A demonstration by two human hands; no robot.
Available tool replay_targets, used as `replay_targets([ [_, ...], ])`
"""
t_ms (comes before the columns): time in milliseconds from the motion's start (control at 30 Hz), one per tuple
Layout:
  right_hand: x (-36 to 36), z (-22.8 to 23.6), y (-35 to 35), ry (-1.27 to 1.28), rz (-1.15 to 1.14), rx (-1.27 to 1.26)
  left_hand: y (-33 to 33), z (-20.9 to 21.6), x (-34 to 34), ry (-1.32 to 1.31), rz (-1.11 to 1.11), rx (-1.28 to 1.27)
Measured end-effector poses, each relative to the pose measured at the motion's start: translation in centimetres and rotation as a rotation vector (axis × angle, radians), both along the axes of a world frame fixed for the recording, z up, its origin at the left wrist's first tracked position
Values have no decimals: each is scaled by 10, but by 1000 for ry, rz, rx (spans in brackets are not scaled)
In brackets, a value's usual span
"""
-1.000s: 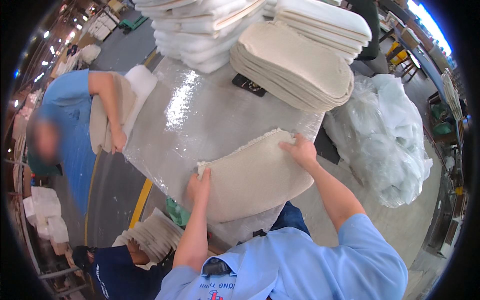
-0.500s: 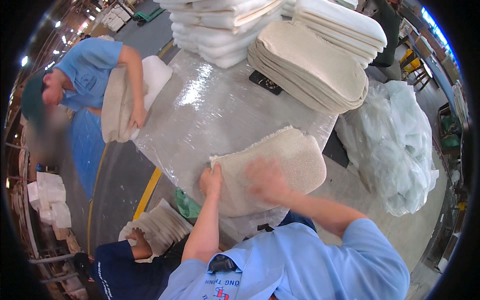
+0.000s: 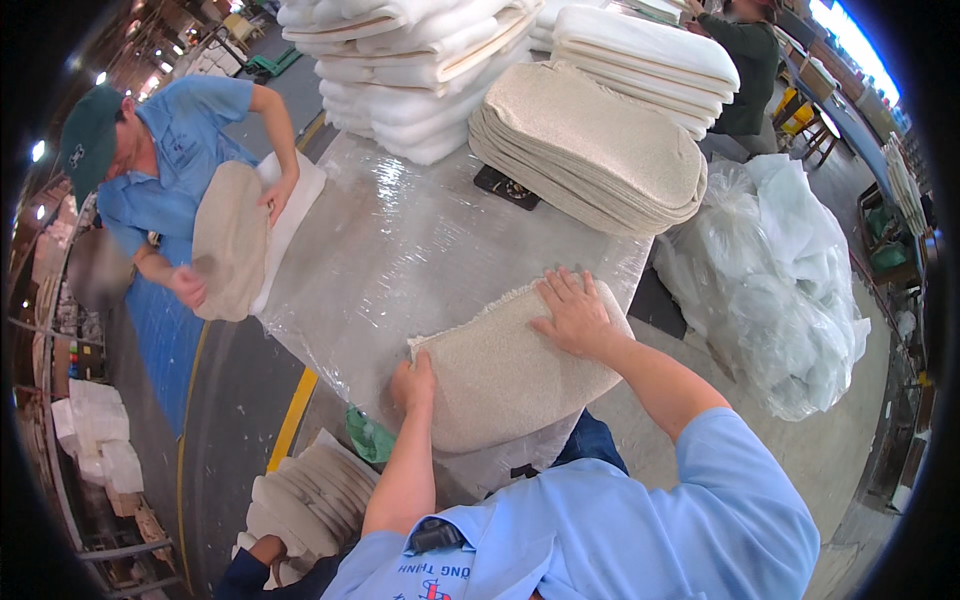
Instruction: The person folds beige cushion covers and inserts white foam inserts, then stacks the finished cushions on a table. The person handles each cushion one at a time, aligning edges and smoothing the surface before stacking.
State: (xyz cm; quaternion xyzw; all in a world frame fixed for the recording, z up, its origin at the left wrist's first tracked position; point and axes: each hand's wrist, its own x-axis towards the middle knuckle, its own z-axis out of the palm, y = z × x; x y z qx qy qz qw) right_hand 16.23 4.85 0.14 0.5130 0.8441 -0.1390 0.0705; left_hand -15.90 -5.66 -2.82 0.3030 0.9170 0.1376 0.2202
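1. Beyond my work, a tall stack of folded white padding [image 3: 420, 90] stands at the far side of the plastic-covered table [image 3: 350, 265]; a beige stack [image 3: 590, 140] sits right of it, partly in front of a lower white stack [image 3: 650, 60].
2. A flat black object [image 3: 506, 187] lies beside the beige stack's left end.
3. To my left, a co-worker [image 3: 200, 130] handles another beige piece [image 3: 230, 240]; to my right bulges a heap of clear plastic [image 3: 770, 290].
4. My beige fabric piece [image 3: 520, 370] lies before me on the near part of the table, long, round-cornered and nubbly, its far edge frayed.
5. My left hand [image 3: 413, 383] pinches its left edge, thumb on top; my right hand [image 3: 578, 315] rests flat, fingers spread, on its right end.
6. The piece reaches close to the table's near and right edges; glossy tabletop stretches between it and the stacks.
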Motion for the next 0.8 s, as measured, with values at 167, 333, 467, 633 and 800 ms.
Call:
replay_targets([
  [167, 14, -13, 13, 166, -39, 29, 7, 16, 6, -75, -54, 51],
  [333, 59, 9, -13, 300, -356, 118, -23, 23, 14, 227, -479, 419],
  [467, 62, 2, -64, 185, -127, 102, -52, 12, 72, 265, -1026, 275],
  [633, 57, -7, -68, 169, -90, 107, -42, 12, 88, 282, -1116, 52],
  [800, 51, -3, -49, 180, -166, 18, -18, 20, 71, 82, -1018, 37],
])
